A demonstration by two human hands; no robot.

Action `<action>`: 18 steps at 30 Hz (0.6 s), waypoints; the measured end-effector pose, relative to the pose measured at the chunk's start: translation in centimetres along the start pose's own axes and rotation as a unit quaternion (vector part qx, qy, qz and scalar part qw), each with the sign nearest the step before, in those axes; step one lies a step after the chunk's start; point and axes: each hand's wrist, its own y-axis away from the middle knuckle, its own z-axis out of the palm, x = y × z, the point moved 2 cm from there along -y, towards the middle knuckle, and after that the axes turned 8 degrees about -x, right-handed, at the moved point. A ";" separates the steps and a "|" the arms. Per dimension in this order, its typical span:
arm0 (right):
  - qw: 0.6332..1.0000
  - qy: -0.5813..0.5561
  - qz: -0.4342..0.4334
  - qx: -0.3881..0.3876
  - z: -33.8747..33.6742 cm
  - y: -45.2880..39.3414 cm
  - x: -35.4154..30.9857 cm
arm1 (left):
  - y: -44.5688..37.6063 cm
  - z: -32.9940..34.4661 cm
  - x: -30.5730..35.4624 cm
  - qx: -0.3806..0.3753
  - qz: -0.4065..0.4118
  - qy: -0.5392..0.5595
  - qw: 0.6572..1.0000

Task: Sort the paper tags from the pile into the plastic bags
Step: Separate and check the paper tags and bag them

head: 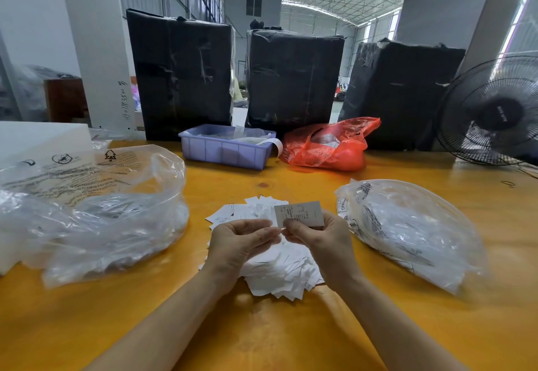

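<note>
Warehouse hall, orange table (291, 335). One pile of white paper tags (279, 268) at centre near edge, under both hands. One tag (300, 214) raised above pile, printed face up, pinched by right hand (323, 239) with thumb over its lower edge, fingers curled behind. Left hand (238, 242) half curled, fingertips meeting the tag's left corner. Two clear plastic bags: left bag (96, 219), right bag (413, 233), one each side of pile. Behind: one purple bin (224, 152), one red bag (329, 146), three black-wrapped parcels (294, 79), one fan (492, 114)
</note>
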 end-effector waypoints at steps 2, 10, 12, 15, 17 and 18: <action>1.000 0.024 -0.004 0.002 0.0 0.0 -0.1 | 0.0 0.0 0.0 -0.002 -0.001 0.003 1.000; 0.998 0.065 -0.007 -0.011 0.2 0.1 0.0 | -0.1 -0.1 -0.2 -0.002 0.001 0.012 1.000; 0.997 0.075 -0.006 -0.014 0.3 0.2 0.1 | -0.2 -0.2 -0.2 0.003 0.003 0.016 1.000; 0.998 0.069 -0.001 -0.012 0.4 0.1 0.1 | -0.4 -0.4 -0.2 0.013 0.007 0.023 1.000; 0.998 0.061 0.003 -0.007 0.5 0.1 0.1 | -0.4 -0.4 -0.2 0.016 0.007 0.026 1.000; 0.998 0.058 0.004 -0.006 0.5 0.1 0.1 | -0.4 -0.4 -0.2 0.016 0.007 0.027 0.999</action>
